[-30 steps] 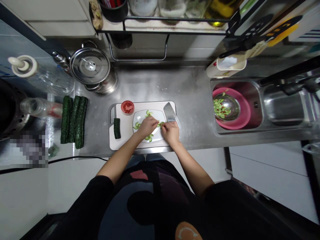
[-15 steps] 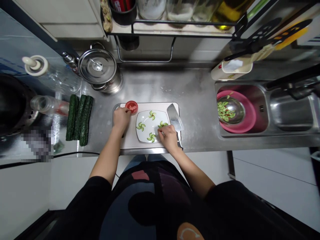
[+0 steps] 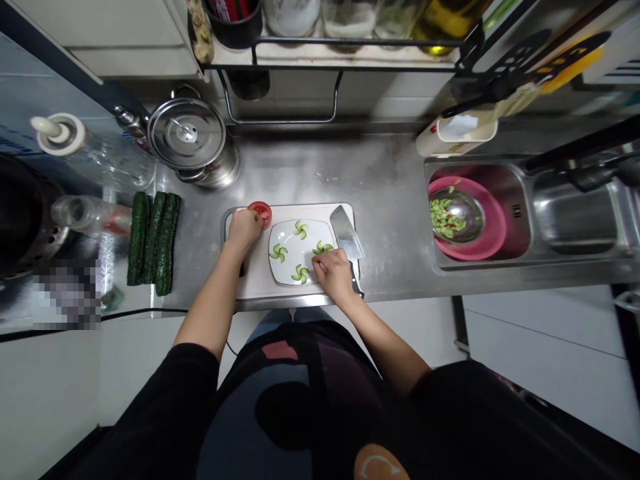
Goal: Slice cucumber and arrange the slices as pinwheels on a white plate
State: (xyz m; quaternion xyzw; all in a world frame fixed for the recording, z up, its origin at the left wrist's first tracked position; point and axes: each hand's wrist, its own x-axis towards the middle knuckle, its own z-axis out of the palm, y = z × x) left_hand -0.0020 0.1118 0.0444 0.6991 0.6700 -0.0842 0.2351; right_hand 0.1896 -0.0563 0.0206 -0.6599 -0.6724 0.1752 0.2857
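Observation:
A white squarish plate (image 3: 295, 251) lies on the cutting board (image 3: 254, 283), bearing several green pinwheels of thin slices that look like cucumber. The far pinwheel (image 3: 301, 230) has a red spot at its centre. My left hand (image 3: 244, 230) is closed, its fingertips over a small round red dish (image 3: 262, 211) with red bits in it. Fingers pinched together, my right hand (image 3: 334, 273) is over the plate's right edge, close to the right pinwheel (image 3: 323, 248). Anything in either pinch is too small to make out. Beside it lies a cleaver (image 3: 346, 232), its handle partly behind my right hand.
Several whole cucumbers (image 3: 153, 240) and a lidded steel pot (image 3: 193, 140) stand left of the board. In the sink at right, a pink basin (image 3: 493, 233) holds a bowl of green and red pieces (image 3: 450, 219). A rack of jars (image 3: 350, 57) hangs above the counter.
My left hand's fingers have moved further over the red dish, covering more of it. My right hand stays nearly in place by the right pinwheel. The whole view has shifted slightly.

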